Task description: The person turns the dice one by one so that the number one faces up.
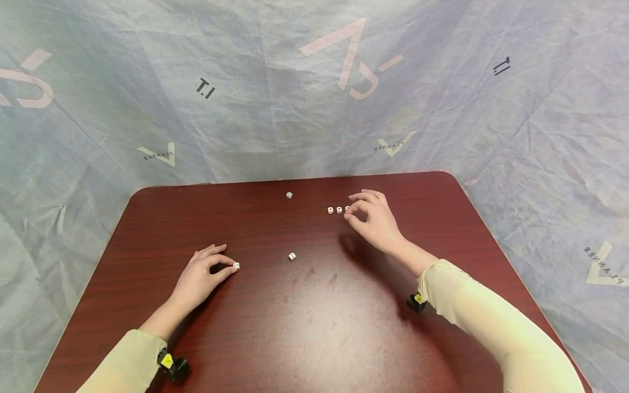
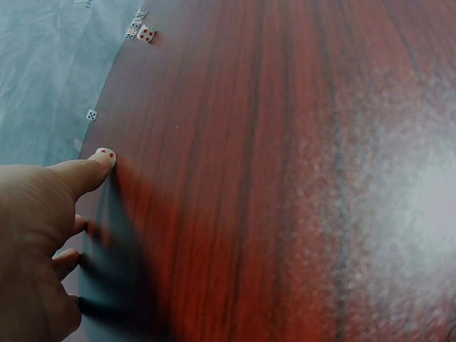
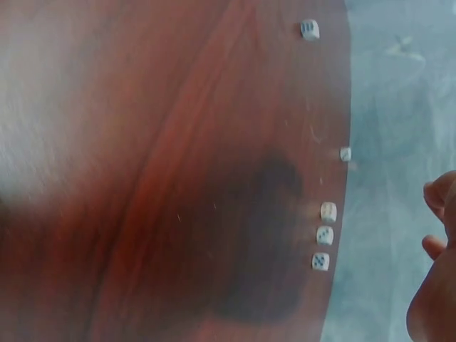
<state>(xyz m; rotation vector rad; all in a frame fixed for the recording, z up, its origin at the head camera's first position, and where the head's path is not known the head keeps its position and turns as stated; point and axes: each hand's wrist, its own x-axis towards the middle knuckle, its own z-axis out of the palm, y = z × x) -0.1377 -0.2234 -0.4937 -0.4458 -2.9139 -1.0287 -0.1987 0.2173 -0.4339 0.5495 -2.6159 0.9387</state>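
My left hand [image 1: 199, 277] pinches a white die [image 1: 236, 266] between thumb and index finger, low over the left part of the table. In the left wrist view red pips show on this die [image 2: 107, 156] beside the thumb. My right hand [image 1: 375, 221] hovers by a short row of three dice [image 1: 339, 209], its fingers loosely bent and nothing visible in them. From the head, its fingertips partly cover the row's right-hand die [image 1: 347, 208]. The right wrist view shows that row [image 3: 325, 235] whole, with the fingers apart from it.
A single die [image 1: 289, 195] lies near the far edge of the dark red wooden table [image 1: 314, 327]. Another die [image 1: 292, 256] sits mid-table between the hands. A grey printed cloth [image 1: 275, 125] hangs behind and at both sides.
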